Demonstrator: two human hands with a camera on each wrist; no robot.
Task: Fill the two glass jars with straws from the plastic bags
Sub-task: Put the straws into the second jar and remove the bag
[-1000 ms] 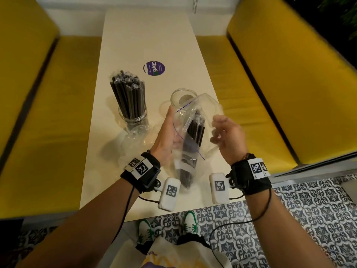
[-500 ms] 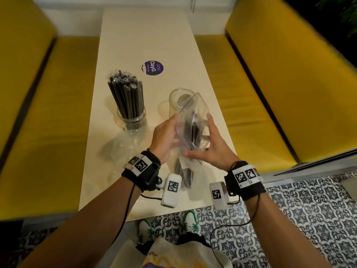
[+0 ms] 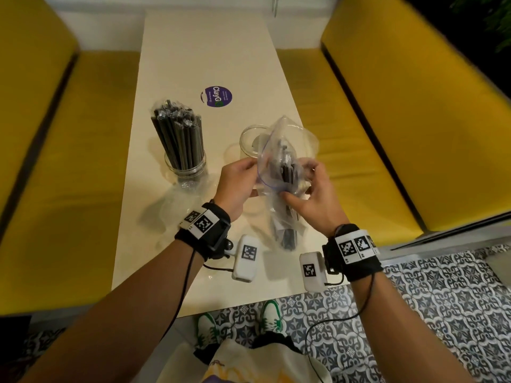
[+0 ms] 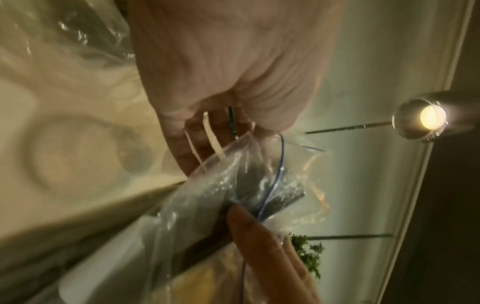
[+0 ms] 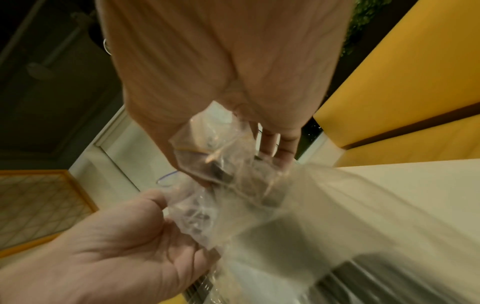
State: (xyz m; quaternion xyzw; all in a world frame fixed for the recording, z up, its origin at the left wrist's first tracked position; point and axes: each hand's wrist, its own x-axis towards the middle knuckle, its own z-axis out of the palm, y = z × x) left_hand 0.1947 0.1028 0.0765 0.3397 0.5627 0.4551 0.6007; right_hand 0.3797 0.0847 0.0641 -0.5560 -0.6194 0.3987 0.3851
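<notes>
- Both hands have closed in on the bag mouth since a moment ago, when my right hand hung apart from it with the mouth spread wide.
- Far left, the full jar [image 3: 185, 164] stands on the table [image 3: 210, 51], packed with dark straws; an empty bag [image 3: 177, 203] lies crumpled at its foot.
- My left hand [image 3: 237, 186] pinches the left lip of the plastic bag [image 3: 282, 167], fingers curled on the film.
- That bag is held up above the near table edge; the straws [image 3: 287, 172] inside are light and stiff, the film soft and slippery, so I judge it best to grip the bundle itself near its top, not the plastic.
- Behind it the empty jar [image 3: 250, 140] waits: glass, easily tipped.
- My right hand [image 3: 312, 194] grips the bag's right side, thumb pressed against the straws.
</notes>
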